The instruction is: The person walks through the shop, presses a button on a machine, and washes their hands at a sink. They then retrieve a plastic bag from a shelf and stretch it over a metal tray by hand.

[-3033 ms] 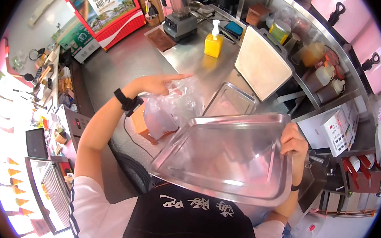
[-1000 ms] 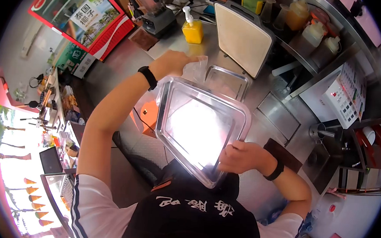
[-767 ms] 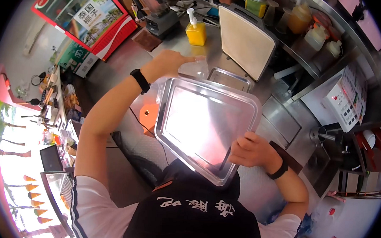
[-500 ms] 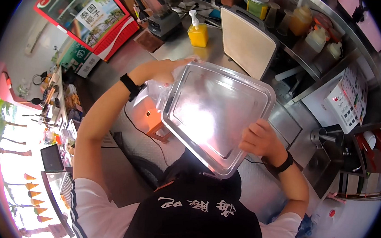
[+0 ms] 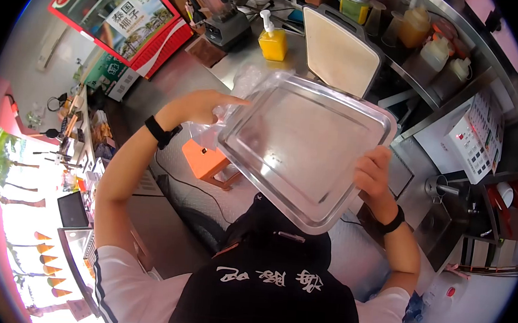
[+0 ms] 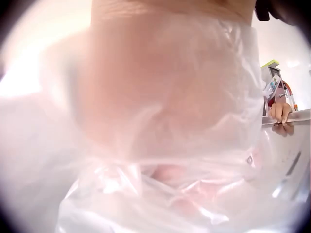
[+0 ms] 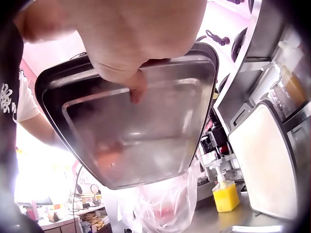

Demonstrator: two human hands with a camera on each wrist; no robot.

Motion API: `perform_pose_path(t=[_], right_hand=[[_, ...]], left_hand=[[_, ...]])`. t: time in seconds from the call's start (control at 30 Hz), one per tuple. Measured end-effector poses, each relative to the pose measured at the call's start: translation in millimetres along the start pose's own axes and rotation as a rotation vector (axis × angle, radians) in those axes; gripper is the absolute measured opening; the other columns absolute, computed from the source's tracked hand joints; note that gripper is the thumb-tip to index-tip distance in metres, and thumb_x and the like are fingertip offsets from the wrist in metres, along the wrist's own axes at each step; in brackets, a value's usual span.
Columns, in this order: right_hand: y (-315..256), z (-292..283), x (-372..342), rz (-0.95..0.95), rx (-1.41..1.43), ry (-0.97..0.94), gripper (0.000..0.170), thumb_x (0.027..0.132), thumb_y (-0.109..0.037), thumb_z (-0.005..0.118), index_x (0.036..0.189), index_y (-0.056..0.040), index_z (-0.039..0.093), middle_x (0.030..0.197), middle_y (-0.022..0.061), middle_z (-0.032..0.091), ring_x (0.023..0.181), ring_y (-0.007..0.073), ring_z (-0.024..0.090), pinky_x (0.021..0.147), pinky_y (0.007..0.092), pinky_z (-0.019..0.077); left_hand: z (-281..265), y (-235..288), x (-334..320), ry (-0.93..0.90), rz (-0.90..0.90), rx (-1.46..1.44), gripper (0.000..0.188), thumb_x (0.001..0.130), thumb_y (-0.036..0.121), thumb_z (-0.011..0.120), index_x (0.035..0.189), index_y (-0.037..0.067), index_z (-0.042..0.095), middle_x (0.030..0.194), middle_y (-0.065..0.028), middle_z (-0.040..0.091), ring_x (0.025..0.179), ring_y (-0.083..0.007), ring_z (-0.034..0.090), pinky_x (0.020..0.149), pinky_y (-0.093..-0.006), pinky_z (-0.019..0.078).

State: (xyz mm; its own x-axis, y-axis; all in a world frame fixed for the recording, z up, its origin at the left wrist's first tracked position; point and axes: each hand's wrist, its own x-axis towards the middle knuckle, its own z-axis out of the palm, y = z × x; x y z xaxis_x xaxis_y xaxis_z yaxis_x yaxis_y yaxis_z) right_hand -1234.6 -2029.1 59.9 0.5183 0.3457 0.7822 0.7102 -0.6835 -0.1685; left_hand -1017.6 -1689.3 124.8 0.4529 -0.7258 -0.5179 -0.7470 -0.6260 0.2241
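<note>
Metal tray (image 5: 308, 147) up in air in front of torso, tilted. Right hand (image 5: 373, 172) grips its rim, fingers curled over one face, thumb on other. Clear plastic bag (image 5: 248, 80) at tray's far-left edge. Left hand (image 5: 199, 108) at bag, plastic over it, one finger extended towards tray; can't tell if rest grip. Orange stool (image 5: 204, 159) below bag. Yellow pump bottle (image 5: 272, 45) on steel counter (image 5: 232, 69), near upright cream board (image 5: 342, 52).

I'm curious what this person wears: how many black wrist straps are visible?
2. One strap circles the left wrist; the other strap circles the right wrist, behind the right hand holding the metal tray.
</note>
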Motion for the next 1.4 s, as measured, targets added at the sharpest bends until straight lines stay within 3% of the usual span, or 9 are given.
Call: perform_pose_path(t=[0.1,0.27,0.47,0.8,0.87,1.0,1.07,1.27,1.4], right_hand=[[4.3,0.6,-3.9,0.034,-0.01,0.047,0.025,0.05,-0.015,0.063,0.065,-0.0096,0.044,0.076,0.0029,0.052,0.073,0.0223,0.049,0.07,0.0361,0.0351],[11.4,3.5,-17.9,0.158,-0.107,0.137,0.027,0.05,-0.012,0.064,0.064,-0.0078,0.042,0.076,0.004,0.051,0.072,0.0232,0.049,0.07,0.0353,0.0333],[14.2,0.4,-36.7,0.242,-0.178,0.204,0.029,0.052,-0.012,0.067,0.064,-0.0079,0.041,0.075,0.0044,0.051,0.073,0.023,0.049,0.071,0.0362,0.0328],[-9.7,17.5,-46.0,0.185,-0.06,0.137,0.022,0.051,-0.01,0.062,0.065,-0.0086,0.045,0.077,0.0027,0.053,0.073,0.021,0.05,0.072,0.0366,0.0329],[-14.4,16.6,-51.5,0.169,-0.069,0.135,0.022,0.051,-0.009,0.062,0.065,-0.0091,0.045,0.078,0.0022,0.053,0.073,0.0206,0.05,0.072,0.036,0.0331],[-19.4,10.8,-56.4,0.126,-0.09,0.12,0.022,0.052,-0.01,0.061,0.066,-0.0111,0.045,0.079,0.0006,0.054,0.074,0.019,0.05,0.071,0.0344,0.0335],[-23.0,7.1,-55.1,0.127,-0.066,0.114,0.021,0.052,-0.011,0.061,0.066,-0.012,0.045,0.079,0.0001,0.054,0.075,0.0186,0.05,0.071,0.0339,0.0338],[-27.2,1.2,-53.8,0.042,-0.064,0.089,0.021,0.053,-0.016,0.061,0.066,-0.0149,0.044,0.079,-0.0011,0.054,0.076,0.017,0.049,0.074,0.0319,0.0349],[-29.0,-5.1,-50.5,-0.042,-0.064,0.078,0.02,0.056,-0.018,0.06,0.065,-0.0161,0.042,0.079,-0.0023,0.053,0.077,0.0158,0.049,0.074,0.0306,0.0351]], left_hand=[[11.3,-0.3,0.7,0.194,0.025,-0.04,0.091,0.065,0.0,0.055,0.145,0.032,0.027,0.088,-0.0131,0.063,0.075,-0.0264,0.061,0.075,-0.035,0.0464],[30.0,10.3,13.8,0.507,-0.12,-0.939,0.064,0.082,0.017,0.061,0.141,0.016,0.036,0.075,-0.0032,0.054,0.071,-0.0117,0.053,0.066,-0.0258,0.0404],[44.0,-10.1,35.1,0.425,-0.235,-0.688,0.022,0.082,0.02,0.065,0.096,0.003,0.063,0.065,-0.0008,0.057,0.058,-0.0083,0.052,0.056,-0.0227,0.041],[9.1,53.5,85.4,0.541,-0.117,-0.89,0.022,0.086,0.022,0.06,0.1,0.005,0.065,0.062,0.0013,0.057,0.057,-0.0042,0.048,0.054,-0.0199,0.0367],[13.0,45.8,101.6,0.386,-0.149,-1.115,0.029,0.086,0.028,0.061,0.102,0.004,0.064,0.06,-0.0002,0.057,0.062,-0.0063,0.05,0.059,-0.0237,0.0404],[11.9,37.8,112.7,0.221,-0.204,-0.787,0.034,0.086,0.032,0.062,0.102,0.002,0.062,0.071,-0.0031,0.062,0.068,-0.0106,0.054,0.064,-0.0297,0.0435],[11.4,52.7,108.2,0.61,-0.042,-0.149,0.038,0.081,0.037,0.067,0.091,0.0,0.062,0.085,-0.0064,0.063,0.075,-0.0182,0.059,0.07,-0.0332,0.0456],[15.0,26.7,143.6,0.676,-0.407,-0.377,0.036,0.071,0.039,0.074,0.076,0.004,0.064,0.092,-0.009,0.061,0.082,-0.0273,0.061,0.073,-0.0325,0.0465],[-3.3,5.6,141.8,0.541,-0.247,-0.236,0.028,0.074,0.032,0.072,0.086,0.007,0.068,0.091,-0.0086,0.064,0.083,-0.0216,0.062,0.074,-0.0321,0.047]])
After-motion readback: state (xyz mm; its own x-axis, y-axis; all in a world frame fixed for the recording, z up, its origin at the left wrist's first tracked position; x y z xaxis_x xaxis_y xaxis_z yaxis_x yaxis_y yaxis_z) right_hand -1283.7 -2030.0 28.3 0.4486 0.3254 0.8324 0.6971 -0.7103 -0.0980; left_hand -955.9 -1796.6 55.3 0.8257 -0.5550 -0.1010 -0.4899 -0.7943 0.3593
